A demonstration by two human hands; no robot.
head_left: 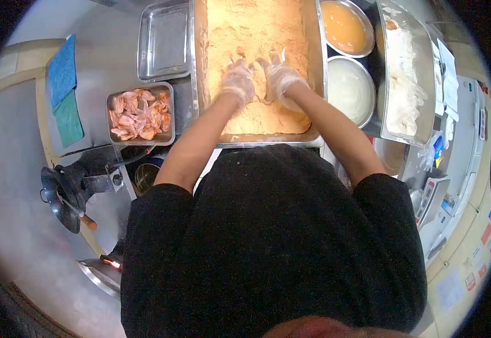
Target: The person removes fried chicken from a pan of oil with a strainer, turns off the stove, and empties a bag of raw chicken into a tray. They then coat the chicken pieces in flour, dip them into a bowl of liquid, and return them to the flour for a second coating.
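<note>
A large metal tray (pixel 321 127) holds an orange-yellow powder (pixel 256 28). My left hand (pixel 238 81), in a clear plastic glove, is pressed into the powder left of the middle. Beside it on the right, my right hand (pixel 282 79), gloved the same way, also sinks into the powder. The fingertips of both hands are partly covered, so what they hold, if anything, is hidden. Between the hands lies a ridge of powder (pixel 260 81).
On the left are a tray of raw meat pieces (pixel 141 115), a metal tray (pixel 165 42) and a wok (pixel 59 200). On the right stand a bowl of orange liquid (pixel 344 28), a bowl of pale liquid (pixel 349 90) and a tray of white flour (pixel 403 84).
</note>
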